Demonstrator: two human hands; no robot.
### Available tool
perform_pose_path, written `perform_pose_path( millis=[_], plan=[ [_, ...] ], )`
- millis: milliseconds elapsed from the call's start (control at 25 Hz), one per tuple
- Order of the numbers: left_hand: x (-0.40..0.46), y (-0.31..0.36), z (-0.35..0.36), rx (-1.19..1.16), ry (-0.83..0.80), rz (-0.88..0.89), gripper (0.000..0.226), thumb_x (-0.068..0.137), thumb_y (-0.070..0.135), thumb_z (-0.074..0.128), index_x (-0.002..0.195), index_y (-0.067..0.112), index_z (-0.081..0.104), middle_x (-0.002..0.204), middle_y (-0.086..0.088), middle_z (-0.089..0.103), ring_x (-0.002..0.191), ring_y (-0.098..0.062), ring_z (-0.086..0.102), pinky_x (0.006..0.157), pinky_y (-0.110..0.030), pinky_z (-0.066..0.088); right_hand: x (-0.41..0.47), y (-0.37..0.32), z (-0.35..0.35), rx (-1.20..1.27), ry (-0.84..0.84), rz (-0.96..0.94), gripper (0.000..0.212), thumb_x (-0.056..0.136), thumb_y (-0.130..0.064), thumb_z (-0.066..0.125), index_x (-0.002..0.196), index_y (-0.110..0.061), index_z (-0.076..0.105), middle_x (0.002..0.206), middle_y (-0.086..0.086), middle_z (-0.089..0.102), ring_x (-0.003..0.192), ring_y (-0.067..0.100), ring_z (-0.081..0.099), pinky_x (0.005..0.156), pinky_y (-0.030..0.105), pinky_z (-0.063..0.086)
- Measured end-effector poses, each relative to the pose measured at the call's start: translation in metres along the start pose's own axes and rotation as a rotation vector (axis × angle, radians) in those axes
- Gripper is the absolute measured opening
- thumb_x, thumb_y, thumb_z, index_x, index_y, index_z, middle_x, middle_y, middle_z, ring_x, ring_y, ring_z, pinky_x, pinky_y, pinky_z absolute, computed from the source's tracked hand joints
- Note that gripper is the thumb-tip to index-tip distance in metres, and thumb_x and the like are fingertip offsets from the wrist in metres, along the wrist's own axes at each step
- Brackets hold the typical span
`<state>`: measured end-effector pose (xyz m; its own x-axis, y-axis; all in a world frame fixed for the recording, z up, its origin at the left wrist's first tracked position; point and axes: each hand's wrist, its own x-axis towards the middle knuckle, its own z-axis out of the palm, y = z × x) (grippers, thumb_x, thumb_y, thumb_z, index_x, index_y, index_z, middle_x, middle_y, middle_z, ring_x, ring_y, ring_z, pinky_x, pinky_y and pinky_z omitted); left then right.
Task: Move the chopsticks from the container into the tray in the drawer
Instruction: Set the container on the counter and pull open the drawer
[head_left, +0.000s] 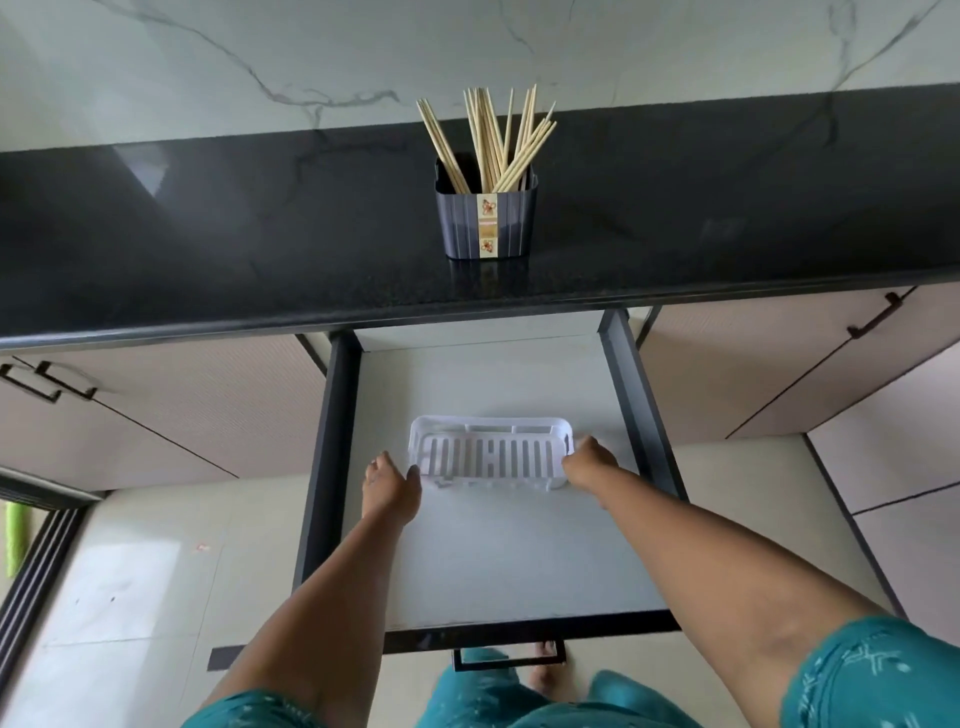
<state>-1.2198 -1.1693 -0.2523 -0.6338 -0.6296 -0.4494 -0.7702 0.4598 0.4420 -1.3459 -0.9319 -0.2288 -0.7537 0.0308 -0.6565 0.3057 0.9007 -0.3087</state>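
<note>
Wooden chopsticks (491, 143): standing upright in the container (486, 221), at 12 o'clock on the counter (208, 249).
Tray (491, 457): white, slotted, in the open drawer (519, 545).
Left hand (392, 486): at tray's 9 o'clock, thumb touching its end, fingers loosely spread.
Right hand (592, 462): at 3 o'clock, fingers curled on the tray's end.
</note>
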Motion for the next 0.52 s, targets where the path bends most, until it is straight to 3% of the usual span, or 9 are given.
perform_pose_path(
  millis=[120,200,280,400,520],
  plan=[
    [0.016,0.005,0.008,0.033,-0.052,0.036,0.043,0.101,0.023,0.030,0.138,0.003,0.039,0.134,-0.024,0.052,0.122,-0.038,0.049,0.097,-0.040,0.040,0.016,-0.006,0.005,0.002,-0.001,0.016,0.039,0.096,-0.012,0.037,0.133,-0.006,0.047,0.132,0.014,0.054,0.117,0.031,0.056,0.081,0.030,0.045],
    [0.020,0.006,0.012,0.048,-0.021,0.038,0.031,0.099,0.018,0.028,0.114,0.007,0.052,0.111,-0.022,0.063,0.095,-0.035,0.056,0.077,-0.036,0.043,0.025,-0.013,0.005,0.006,0.044,0.021,0.036,0.095,-0.011,0.037,0.128,-0.005,0.052,0.130,0.015,0.056,0.116,0.032,0.056,0.086,0.031,0.048],
    [0.017,0.004,0.013,0.082,0.002,0.031,0.022,0.095,0.014,0.030,0.089,0.012,0.052,0.097,-0.018,0.066,0.076,-0.027,0.049,0.067,-0.031,0.038,0.031,-0.020,0.003,0.006,0.076,0.030,0.035,0.095,-0.011,0.038,0.126,-0.005,0.054,0.128,0.015,0.058,0.115,0.032,0.057,0.088,0.031,0.049],
    [0.014,0.000,0.010,0.109,0.003,0.068,0.019,0.091,0.012,0.035,0.078,0.013,0.048,0.087,-0.015,0.065,0.072,-0.025,0.050,0.062,-0.030,0.037,0.036,-0.023,0.003,0.004,0.103,0.043,0.035,0.094,-0.012,0.041,0.123,-0.005,0.057,0.125,0.015,0.061,0.113,0.032,0.059,0.085,0.031,0.049],
    [0.018,0.003,0.004,0.129,-0.024,0.105,0.019,0.093,0.013,0.037,0.087,0.009,0.054,0.094,-0.016,0.066,0.083,-0.030,0.057,0.067,-0.032,0.042,0.035,-0.023,0.010,0.050,0.129,0.118,0.035,0.093,-0.014,0.042,0.122,-0.003,0.059,0.125,0.016,0.063,0.114,0.032,0.060,0.087,0.031,0.049]
  ],
)
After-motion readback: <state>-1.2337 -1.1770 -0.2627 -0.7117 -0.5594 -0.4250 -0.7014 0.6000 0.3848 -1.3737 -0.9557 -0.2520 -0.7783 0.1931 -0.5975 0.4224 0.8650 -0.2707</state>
